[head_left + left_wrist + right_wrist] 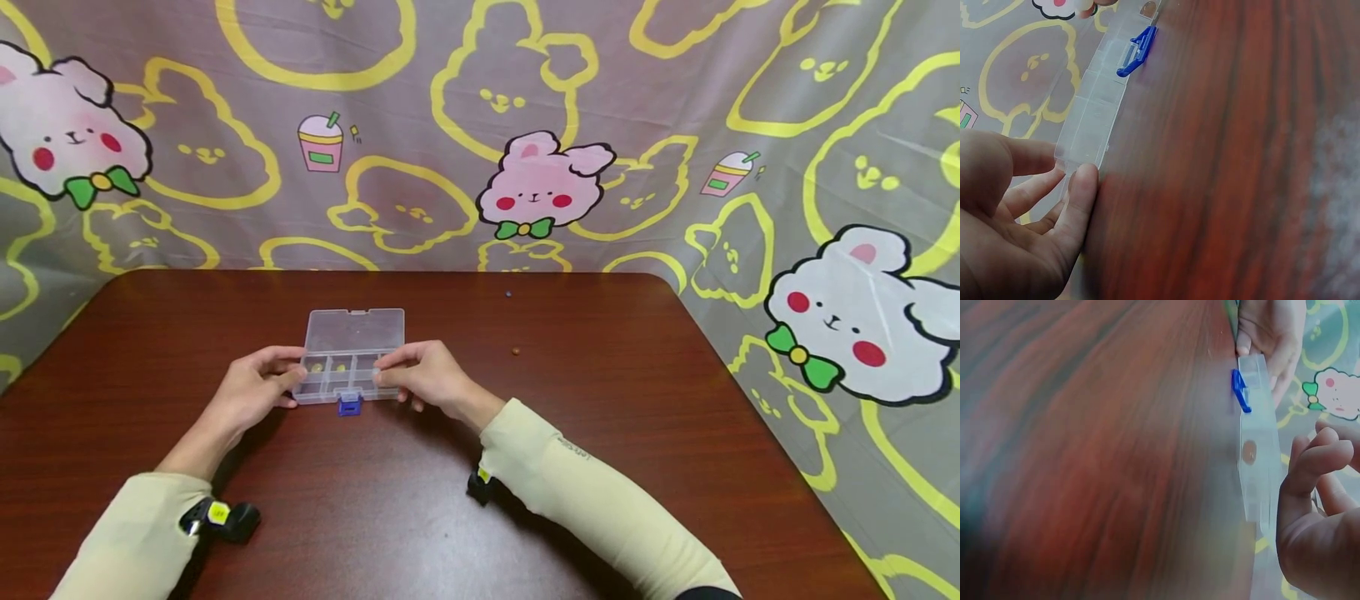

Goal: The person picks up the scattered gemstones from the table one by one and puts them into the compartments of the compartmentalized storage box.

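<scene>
A clear plastic compartment box [339, 387] rests on the table with its lid [356, 331] raised at the back and a blue latch [349, 406] at the front. Small yellow pieces [341, 367] show in two back compartments. My left hand [251, 392] grips the left end, thumb at the front and fingers [1034, 155] behind. Over the right-hand compartments is my right hand [431, 375], thumb and forefinger tips close together; I cannot tell whether they pinch anything. Its other fingers [1325, 455] are bent beside the box. A brownish spot [1249, 452] shows through the front wall.
A small orange-brown bead [515, 351] lies to the right of the box on the dark wooden table [600, 375]. Farther back is a small blue bead [507, 293]. A patterned curtain [420, 108] hangs behind and beside the table.
</scene>
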